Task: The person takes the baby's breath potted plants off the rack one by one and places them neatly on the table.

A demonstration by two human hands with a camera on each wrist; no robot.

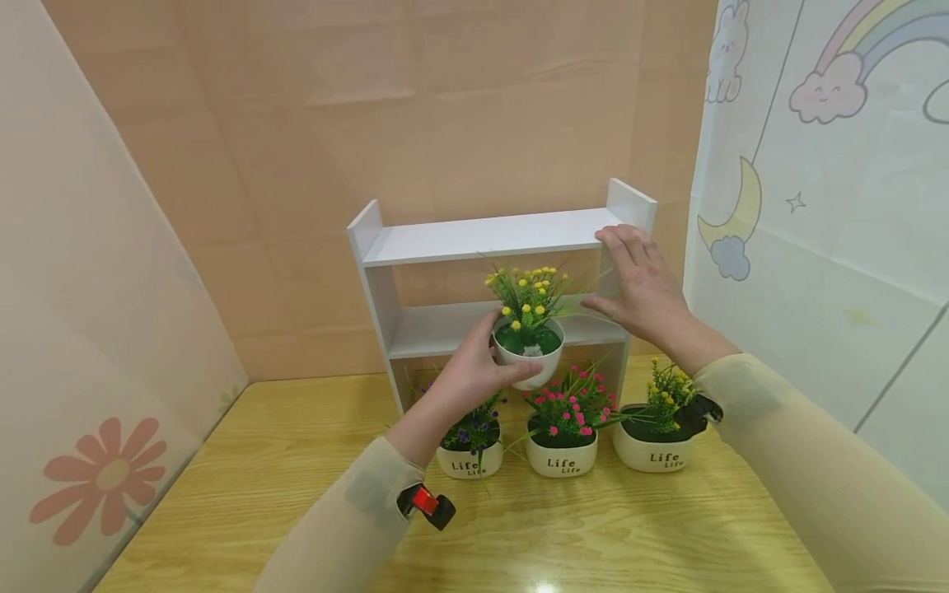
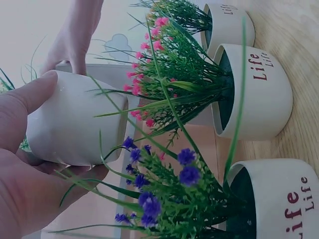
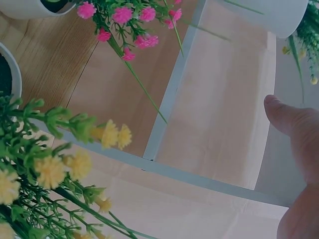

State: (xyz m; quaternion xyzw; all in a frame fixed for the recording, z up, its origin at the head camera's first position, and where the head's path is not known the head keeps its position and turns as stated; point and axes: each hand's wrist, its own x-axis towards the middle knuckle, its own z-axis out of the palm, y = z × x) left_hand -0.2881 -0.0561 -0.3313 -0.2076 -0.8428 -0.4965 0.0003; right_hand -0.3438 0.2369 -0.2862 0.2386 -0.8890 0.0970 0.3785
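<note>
My left hand (image 1: 478, 362) grips a small white flowerpot (image 1: 530, 368) with yellow artificial flowers (image 1: 528, 309), thumb on its near side and fingers behind. The pot is raised in front of the middle board of a white two-tier shelf (image 1: 489, 235). From the left wrist, its smooth white side (image 2: 79, 119) shows above the other pots. My right hand (image 1: 645, 288) is at the shelf's right side, its fairly straight fingertips at the front edge of the top board. Its thumb (image 3: 284, 114) stands apart, with nothing held between.
Three cream pots marked "Life" stand on the wooden table (image 1: 245, 478) before the shelf: one with purple flowers (image 1: 469, 461), one with pink flowers (image 1: 561, 457), one with yellow flowers (image 1: 652, 451). Decorated walls (image 1: 815, 247) enclose the sides.
</note>
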